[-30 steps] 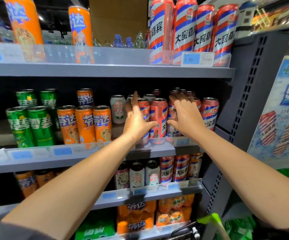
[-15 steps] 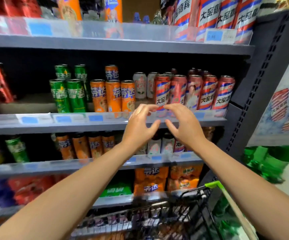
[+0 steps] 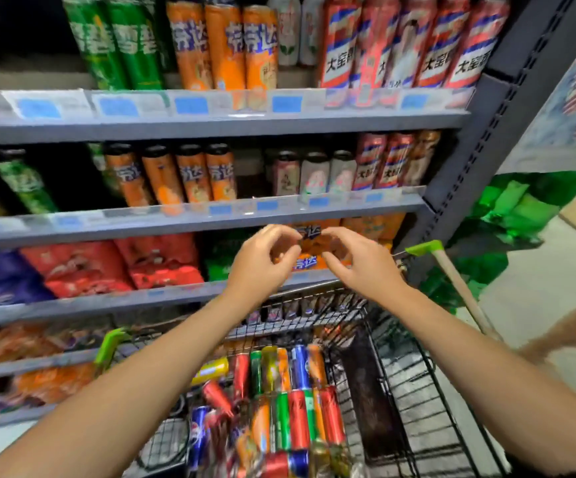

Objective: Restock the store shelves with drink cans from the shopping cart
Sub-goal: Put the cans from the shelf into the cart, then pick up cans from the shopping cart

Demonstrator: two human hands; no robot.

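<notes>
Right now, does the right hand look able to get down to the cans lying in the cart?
Probably yes. The right hand holds nothing and hangs above the cart, whose top is open, with the cans lying uncovered below. Only the left hand is close beside it.

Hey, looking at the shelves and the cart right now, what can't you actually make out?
- Price tags: head view, blurred, unreadable.
- Cart cans: piled, lower ones hidden.
- Orange packs: partly behind left hand and right hand.
- Top-row cans: cut off by the frame edge.

head view, looking down, shelves [image 3: 210, 124] close
</notes>
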